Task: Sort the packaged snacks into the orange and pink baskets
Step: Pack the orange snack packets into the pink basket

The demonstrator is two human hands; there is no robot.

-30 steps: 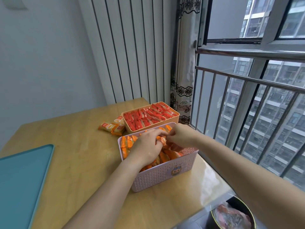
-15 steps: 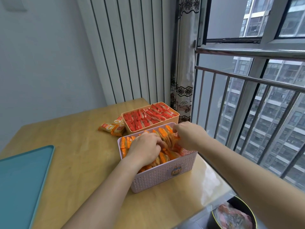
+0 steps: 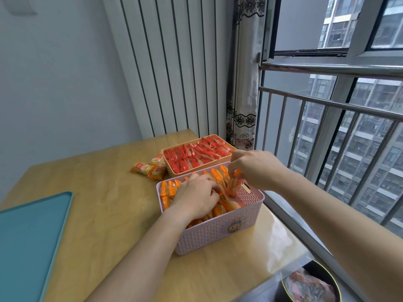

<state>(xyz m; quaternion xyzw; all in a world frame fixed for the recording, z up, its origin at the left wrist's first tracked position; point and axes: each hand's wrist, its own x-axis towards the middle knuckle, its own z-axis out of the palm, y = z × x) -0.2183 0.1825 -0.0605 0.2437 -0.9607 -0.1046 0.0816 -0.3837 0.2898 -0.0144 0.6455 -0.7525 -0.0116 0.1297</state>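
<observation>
The pink basket (image 3: 220, 231) is taken as the landmark; it is set on the wooden table (image 3: 104, 192) close to the table's right edge, which runs along the window railing (image 3: 327, 101). It is packed with orange snack packets (image 3: 169, 189) standing on edge. The left hand (image 3: 195, 198) is laid palm-down over the packets in the middle of the pink basket, its fingers curled down among them; whether a packet is actually gripped cannot be told. The right hand (image 3: 254, 165) is held above the basket's far right corner, fingers bent and pinched together on the top of an upright orange packet (image 3: 236, 174).

Directly behind the pink basket, almost touching its far rim, the orange basket (image 3: 174, 171) is seen, filled with red snack packets (image 3: 196, 155). A few loose packets (image 3: 150, 167) are left on the table just left of the orange basket, behind the pink basket's far left corner. Well to the left of the pink basket a teal tray (image 3: 32, 236) is cut off by the picture's edge; a broad bare stretch of table lies between them. Little room is left to the right of the pink basket. A dark bowl (image 3: 309, 284) is seen below the table's near right corner.
</observation>
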